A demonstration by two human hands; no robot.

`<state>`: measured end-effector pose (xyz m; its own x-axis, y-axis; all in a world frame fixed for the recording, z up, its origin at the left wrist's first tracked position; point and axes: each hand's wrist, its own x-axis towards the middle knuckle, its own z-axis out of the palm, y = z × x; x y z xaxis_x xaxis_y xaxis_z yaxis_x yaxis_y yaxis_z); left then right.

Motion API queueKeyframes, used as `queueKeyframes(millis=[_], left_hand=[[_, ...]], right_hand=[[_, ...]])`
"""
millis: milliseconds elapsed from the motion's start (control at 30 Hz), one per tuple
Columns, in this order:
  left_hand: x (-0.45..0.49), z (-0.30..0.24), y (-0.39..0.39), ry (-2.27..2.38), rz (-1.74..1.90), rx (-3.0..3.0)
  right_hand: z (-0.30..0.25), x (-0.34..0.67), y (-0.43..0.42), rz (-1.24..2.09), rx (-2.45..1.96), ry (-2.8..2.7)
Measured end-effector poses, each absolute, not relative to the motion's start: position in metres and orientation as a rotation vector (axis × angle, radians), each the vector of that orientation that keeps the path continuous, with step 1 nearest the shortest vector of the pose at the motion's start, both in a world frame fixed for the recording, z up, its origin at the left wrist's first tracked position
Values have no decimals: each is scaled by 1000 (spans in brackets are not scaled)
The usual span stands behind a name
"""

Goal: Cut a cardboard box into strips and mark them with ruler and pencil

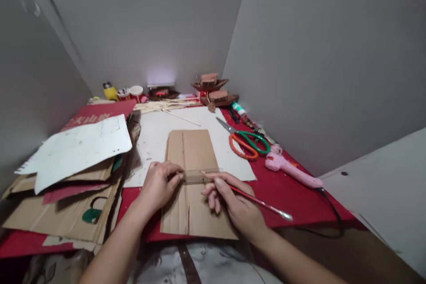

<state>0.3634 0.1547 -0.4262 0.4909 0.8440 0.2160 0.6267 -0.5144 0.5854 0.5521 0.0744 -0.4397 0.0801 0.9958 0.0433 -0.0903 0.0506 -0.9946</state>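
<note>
A creased piece of brown cardboard (203,151) lies in front of me, partly over a white sheet (149,151). Across its middle rests a clear ruler (196,177). My left hand (161,184) pinches the ruler's left end between thumb and fingers, against the cardboard. In my right hand (233,199) is a red pencil (256,202), its tip by the ruler's right part and its back end pointing right toward me. The fingers of that hand cover part of the ruler.
Scissors (249,142) with green and orange handles and a pink glue gun (293,168) with a cord lie on the right. Cardboard and papers (83,146) are stacked at left. Wooden sticks (166,105), model boats (218,96) and cups (136,93) line the back.
</note>
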Motion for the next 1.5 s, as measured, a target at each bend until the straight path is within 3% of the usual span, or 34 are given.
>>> queueKeyframes(millis=[200, 433, 567, 867, 1267, 1500], left_hand=[[350, -412, 154, 1391, 1123, 1875], [347, -388, 164, 1210, 1225, 1059], [367, -396, 181, 1240, 1206, 952], [415, -422, 206, 1333, 1111, 1072], [400, -420, 214, 1604, 915, 1629], [369, -413, 169, 1882, 679, 2144]], right_hand=[[-448, 579, 59, 926, -1209, -1149], [-469, 584, 52, 253, -1407, -1810], [-478, 579, 55, -37, -1467, -2002], [-472, 579, 54, -51, -1470, -2024], [-475, 587, 53, 51, -1415, -2041], [-424, 609, 81, 268, -1418, -2057]])
